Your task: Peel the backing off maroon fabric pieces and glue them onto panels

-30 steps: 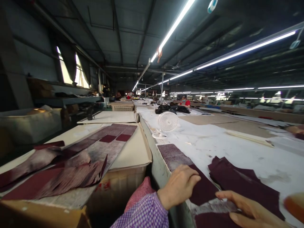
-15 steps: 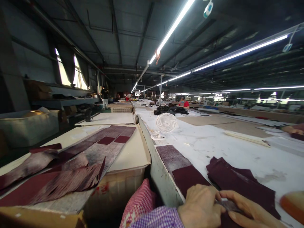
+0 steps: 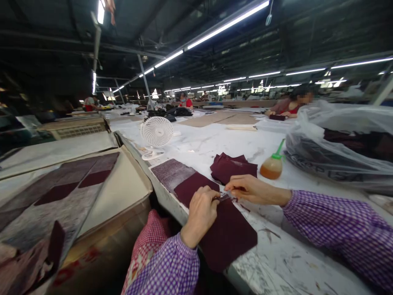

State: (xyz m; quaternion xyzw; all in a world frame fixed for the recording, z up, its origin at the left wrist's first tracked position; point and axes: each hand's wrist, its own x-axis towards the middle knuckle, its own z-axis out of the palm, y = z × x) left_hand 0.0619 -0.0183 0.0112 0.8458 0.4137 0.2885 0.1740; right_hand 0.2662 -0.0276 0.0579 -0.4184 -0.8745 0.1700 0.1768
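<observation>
1. well left of the white fan and nearer the camera, maroon squares (image 3: 95, 179) are laid on a mottled sheet (image 3: 70, 207).
2. the white fan (image 3: 157, 131) is stood on the pale table (image 3: 196, 141), near its left edge.
3. just nearer than the fan, a mottled strip (image 3: 168, 170) is followed by a maroon piece (image 3: 190, 186).
4. nearer than the fan and right of it, the left hand (image 3: 201, 211) is set at the front panel's far edge; its fingers are curled and held together, but whether cloth is pinched cannot be told.
5. nearest of the row leading from the fan, the maroon front panel (image 3: 230, 239) is spread flat.
6. right of the fan, a fanned maroon stack (image 3: 231, 166) is placed.
7. nearer than that stack and right of the fan, the right hand (image 3: 253, 189) is held with thumb and fingertips brought close; what is pinched cannot be told.
8. farther right of the fan, a green-spouted bottle (image 3: 272, 167) is stood.
9. beyond and right of the fan, a dark item (image 3: 277, 117) is held by a co-worker (image 3: 284, 105).
10. farthest right of the fan, a clear plastic bag (image 3: 334, 164) is filled with dark material.
</observation>
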